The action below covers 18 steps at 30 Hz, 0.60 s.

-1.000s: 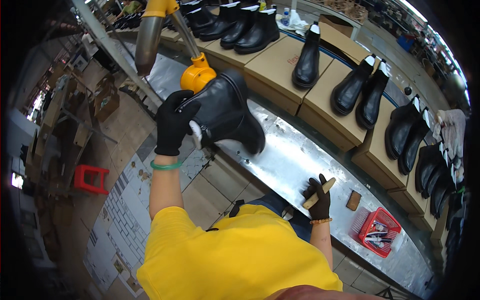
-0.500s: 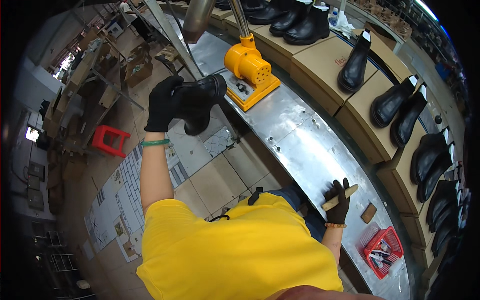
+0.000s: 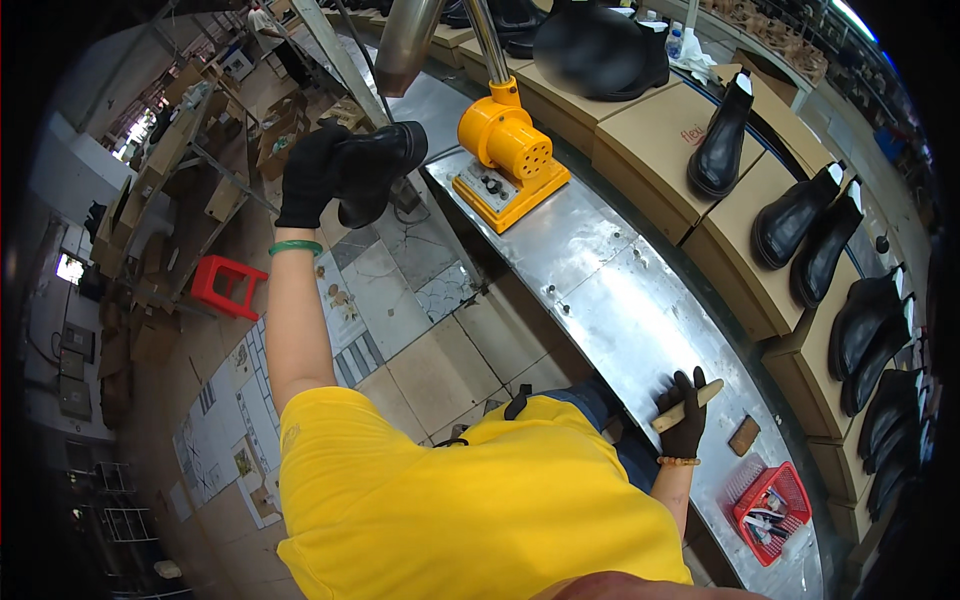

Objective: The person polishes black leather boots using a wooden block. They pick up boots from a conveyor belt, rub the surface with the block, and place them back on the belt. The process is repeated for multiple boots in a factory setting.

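Note:
My left hand [image 3: 310, 175], in a black glove with a green bangle at the wrist, is stretched out to the left and holds a black boot [image 3: 378, 165] in the air beside the metal bench [image 3: 620, 290]. My right hand [image 3: 682, 422], also gloved in black, rests on the bench's near edge and grips a short wooden stick [image 3: 690, 404]. A yellow machine [image 3: 507, 158] stands on the bench just right of the held boot.
Black boots [image 3: 722, 140] stand on cardboard boxes [image 3: 650, 150] along the bench's far side. A small brown block [image 3: 744, 435] and a red basket [image 3: 768, 498] lie near my right hand. A red stool [image 3: 225, 287] and cluttered shelves [image 3: 180, 180] stand on the tiled floor at left.
My left hand has carried the boot off the bench and out to the left, past the yellow machine. My right hand has stayed on the bench with the stick.

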Each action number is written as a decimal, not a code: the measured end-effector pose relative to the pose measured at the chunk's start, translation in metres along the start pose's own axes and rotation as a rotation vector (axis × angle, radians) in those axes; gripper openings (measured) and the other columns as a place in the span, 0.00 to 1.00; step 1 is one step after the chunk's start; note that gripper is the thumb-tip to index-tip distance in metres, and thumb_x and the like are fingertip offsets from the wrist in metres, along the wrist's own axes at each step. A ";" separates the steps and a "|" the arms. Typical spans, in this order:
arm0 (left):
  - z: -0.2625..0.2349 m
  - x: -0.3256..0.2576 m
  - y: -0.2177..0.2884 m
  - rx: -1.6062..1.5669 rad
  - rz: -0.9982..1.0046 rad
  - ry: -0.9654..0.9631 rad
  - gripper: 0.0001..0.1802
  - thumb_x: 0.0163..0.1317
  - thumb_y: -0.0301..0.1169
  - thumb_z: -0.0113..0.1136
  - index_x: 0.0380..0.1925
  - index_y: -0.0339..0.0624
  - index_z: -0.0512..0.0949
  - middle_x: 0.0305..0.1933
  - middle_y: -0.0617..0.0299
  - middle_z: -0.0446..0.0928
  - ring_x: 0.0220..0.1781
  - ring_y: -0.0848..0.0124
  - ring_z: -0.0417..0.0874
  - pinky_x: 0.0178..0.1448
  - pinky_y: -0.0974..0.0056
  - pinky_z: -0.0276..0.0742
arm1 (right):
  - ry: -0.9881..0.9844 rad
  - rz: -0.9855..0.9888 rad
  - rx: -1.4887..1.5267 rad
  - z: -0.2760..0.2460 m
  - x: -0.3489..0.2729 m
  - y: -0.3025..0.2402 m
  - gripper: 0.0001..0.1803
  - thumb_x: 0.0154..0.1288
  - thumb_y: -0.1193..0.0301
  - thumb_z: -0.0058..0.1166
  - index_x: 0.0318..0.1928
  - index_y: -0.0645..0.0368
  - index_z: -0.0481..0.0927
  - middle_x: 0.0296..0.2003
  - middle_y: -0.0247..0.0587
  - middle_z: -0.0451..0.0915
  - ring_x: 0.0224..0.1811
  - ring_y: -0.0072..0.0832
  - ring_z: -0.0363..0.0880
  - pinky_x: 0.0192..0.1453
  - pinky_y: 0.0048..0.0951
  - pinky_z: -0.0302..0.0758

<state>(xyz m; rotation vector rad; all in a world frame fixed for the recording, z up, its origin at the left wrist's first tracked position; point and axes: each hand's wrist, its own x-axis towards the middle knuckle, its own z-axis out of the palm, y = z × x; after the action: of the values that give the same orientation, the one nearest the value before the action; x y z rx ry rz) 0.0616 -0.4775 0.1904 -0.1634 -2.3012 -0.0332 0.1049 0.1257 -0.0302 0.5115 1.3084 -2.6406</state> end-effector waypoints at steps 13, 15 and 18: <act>0.016 0.012 -0.020 0.053 -0.575 0.004 0.15 0.52 0.41 0.63 0.36 0.43 0.81 0.36 0.55 0.82 0.41 0.60 0.83 0.47 0.61 0.76 | -0.010 0.008 0.018 0.000 0.002 0.000 0.30 0.64 0.69 0.52 0.65 0.52 0.60 0.48 0.45 0.74 0.39 0.26 0.75 0.42 0.34 0.77; 0.017 0.013 -0.022 0.048 -0.610 0.014 0.16 0.52 0.41 0.64 0.36 0.44 0.81 0.36 0.55 0.82 0.41 0.60 0.83 0.47 0.61 0.76 | -0.015 0.007 0.028 0.000 0.002 0.000 0.30 0.63 0.69 0.52 0.65 0.53 0.59 0.47 0.45 0.74 0.38 0.27 0.75 0.42 0.36 0.78; 0.018 0.014 -0.020 0.032 -0.632 0.031 0.15 0.52 0.41 0.63 0.36 0.44 0.81 0.36 0.55 0.82 0.41 0.60 0.83 0.47 0.61 0.76 | -0.010 0.011 0.030 0.001 0.002 -0.001 0.30 0.63 0.69 0.52 0.65 0.53 0.59 0.47 0.45 0.74 0.38 0.27 0.75 0.42 0.36 0.78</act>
<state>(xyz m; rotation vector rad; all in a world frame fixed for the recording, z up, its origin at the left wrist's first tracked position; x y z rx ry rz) 0.0366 -0.4949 0.1889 0.5783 -2.2320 -0.3173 0.1031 0.1253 -0.0296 0.5075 1.2610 -2.6543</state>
